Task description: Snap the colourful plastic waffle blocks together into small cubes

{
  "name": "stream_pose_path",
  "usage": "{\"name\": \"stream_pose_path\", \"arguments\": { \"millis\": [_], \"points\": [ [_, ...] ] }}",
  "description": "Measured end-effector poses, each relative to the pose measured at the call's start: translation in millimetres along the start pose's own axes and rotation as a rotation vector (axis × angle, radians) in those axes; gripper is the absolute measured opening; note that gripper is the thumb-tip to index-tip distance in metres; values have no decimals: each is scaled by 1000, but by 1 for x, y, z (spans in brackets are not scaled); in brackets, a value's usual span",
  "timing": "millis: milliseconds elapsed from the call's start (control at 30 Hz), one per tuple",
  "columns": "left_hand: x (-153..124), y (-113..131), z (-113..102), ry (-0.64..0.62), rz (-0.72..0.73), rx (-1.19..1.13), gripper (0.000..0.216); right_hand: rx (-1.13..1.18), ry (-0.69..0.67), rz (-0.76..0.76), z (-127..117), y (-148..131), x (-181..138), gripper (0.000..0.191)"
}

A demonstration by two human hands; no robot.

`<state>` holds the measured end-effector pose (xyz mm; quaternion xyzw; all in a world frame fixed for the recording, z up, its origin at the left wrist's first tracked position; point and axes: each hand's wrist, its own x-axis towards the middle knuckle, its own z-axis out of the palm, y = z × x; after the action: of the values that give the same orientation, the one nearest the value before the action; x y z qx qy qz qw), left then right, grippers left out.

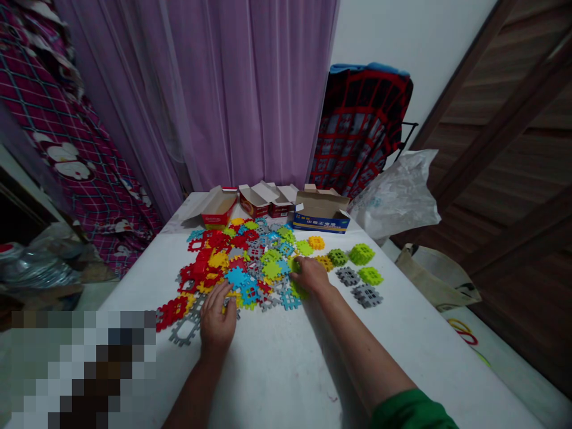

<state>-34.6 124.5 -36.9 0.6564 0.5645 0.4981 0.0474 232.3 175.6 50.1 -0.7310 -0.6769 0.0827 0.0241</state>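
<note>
A heap of toothed plastic building blocks in red, yellow, blue, grey and lime green is spread over the white table [277, 369]. My left hand [218, 319] rests at the heap's near edge, its fingers stretched out and apart beside a blue block [236, 276] and some yellow ones. On the heap's right side, my right hand [313, 275] has its fingers curled onto a lime-green block [294, 266], partly hidden by them. Right of that hand lie small groups of matching blocks: grey [367, 295], lime green [362, 254] and dark yellow [325, 262].
Along the table's far edge stand open cardboard boxes: a red one [220, 210], further red ones [254, 202] and a blue one [320, 223]. A clear plastic bag [397, 196] sits off the right edge, above a beige bag [435, 277]. Purple curtains [250, 89] hang behind.
</note>
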Motion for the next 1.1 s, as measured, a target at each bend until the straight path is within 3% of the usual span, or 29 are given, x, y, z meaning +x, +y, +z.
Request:
{"name": "stream_pose_path", "arguments": {
  "millis": [467, 600, 700, 800, 933, 1100],
  "points": [
    [0, -1, 1, 1, 15, 17, 34, -114, -42, 35, -9, 8, -5, 54],
    [0, 2, 0, 5, 10, 18, 35, -103, -39, -26, -15, 13, 2, 45],
    [1, 4, -1, -1, 1, 18, 35, -161, 46, 12, -27, 29, 22, 39],
    [0, 3, -1, -8, -18, 26, 34, -258, 45, -17, -45, 54, 53, 42],
    [-1, 0, -1, -30, -8, 46, 35, -318, -54, -132, -63, 83, 92, 54],
    [-3, -5, -2, -43, 21, 30, 34, -357, -159, -261, -60, 95, 124, 69]
  ]
}}
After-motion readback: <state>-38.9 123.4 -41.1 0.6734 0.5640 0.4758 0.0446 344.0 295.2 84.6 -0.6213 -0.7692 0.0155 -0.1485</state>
